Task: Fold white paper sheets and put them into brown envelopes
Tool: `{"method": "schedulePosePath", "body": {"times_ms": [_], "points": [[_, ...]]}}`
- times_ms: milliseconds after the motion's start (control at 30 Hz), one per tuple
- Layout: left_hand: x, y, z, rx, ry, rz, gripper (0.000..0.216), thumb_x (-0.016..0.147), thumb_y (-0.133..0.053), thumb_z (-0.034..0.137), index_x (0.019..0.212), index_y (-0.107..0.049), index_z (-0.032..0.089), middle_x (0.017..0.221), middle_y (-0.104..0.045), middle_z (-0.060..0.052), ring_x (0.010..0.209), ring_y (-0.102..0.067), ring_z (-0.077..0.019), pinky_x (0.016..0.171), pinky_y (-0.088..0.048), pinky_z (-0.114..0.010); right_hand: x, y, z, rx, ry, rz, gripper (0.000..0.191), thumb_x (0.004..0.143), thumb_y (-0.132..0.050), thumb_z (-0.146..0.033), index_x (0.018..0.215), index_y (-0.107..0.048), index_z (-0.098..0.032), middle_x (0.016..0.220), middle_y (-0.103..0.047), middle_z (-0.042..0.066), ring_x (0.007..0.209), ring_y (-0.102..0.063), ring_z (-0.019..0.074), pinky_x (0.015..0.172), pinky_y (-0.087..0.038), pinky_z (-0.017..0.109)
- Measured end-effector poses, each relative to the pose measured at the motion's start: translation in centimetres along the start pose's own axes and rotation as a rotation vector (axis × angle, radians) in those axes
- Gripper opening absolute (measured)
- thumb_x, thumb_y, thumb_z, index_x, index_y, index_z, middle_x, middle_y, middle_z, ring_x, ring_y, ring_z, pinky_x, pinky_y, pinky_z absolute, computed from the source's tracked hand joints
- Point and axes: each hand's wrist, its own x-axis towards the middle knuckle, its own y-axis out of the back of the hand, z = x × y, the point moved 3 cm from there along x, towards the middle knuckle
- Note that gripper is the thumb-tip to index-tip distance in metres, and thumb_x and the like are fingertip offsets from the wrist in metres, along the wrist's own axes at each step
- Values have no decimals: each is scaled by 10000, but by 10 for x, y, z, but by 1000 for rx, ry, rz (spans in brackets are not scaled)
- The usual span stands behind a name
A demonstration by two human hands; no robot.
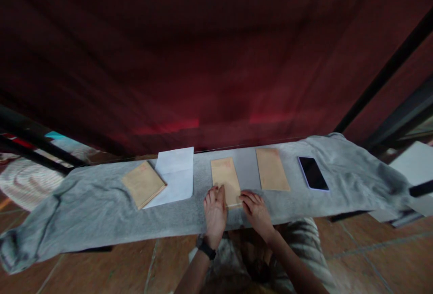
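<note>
A brown paper envelope (226,172) lies in front of me on a grey cloth, its lower edge toward my body. My left hand (215,210), with a dark watch at the wrist, has its fingers closed over the lower left edge of this envelope. At the lower right corner, my right hand (256,208) pinches the edge between thumb and fingers. The undersides of my fingers are hidden. Another brown envelope (272,169) rests flat to the right. On the left, a small stack of brown envelopes (144,184) overlaps a folded white sheet of paper (177,172).
The grey cloth (101,208) drapes over a long narrow bench. A phone (313,173) with a dark screen lies at the right. Behind the bench hangs a dark red curtain (223,59). A black bar (389,71) slants up at the right. Tiled floor (128,267) shows below.
</note>
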Motion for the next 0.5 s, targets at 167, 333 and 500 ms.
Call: {"method": "schedulePosePath", "body": {"times_ms": [167,333,500], "points": [[31,-37,17,85,-233,-229,460,975,-415,296,1422,-490,220,1582,-375,-98,1491,-252,-295,1211,-221,-530,-2,-3,1,-65,13,14,307,929,-476,-148,1142,-663,-266,1241,-670,49,1124,-591,217,968,-432,391],[82,-62,17,148,-230,-239,550,973,-406,379,1488,-401,183,1619,-296,-118,1514,-190,-292,1234,-124,-526,-3,-4,1,-100,21,12,302,939,-466,-159,1157,-648,-264,1244,-670,49,1116,-597,225,951,-436,392],[122,-71,7,218,-212,-226,611,978,-364,437,1534,-315,188,1602,-335,-114,1516,-188,-267,1237,-87,-501,-5,-2,-1,-94,50,14,338,932,-455,-129,1185,-628,-269,1244,-663,51,1133,-595,216,951,-441,372]]}}
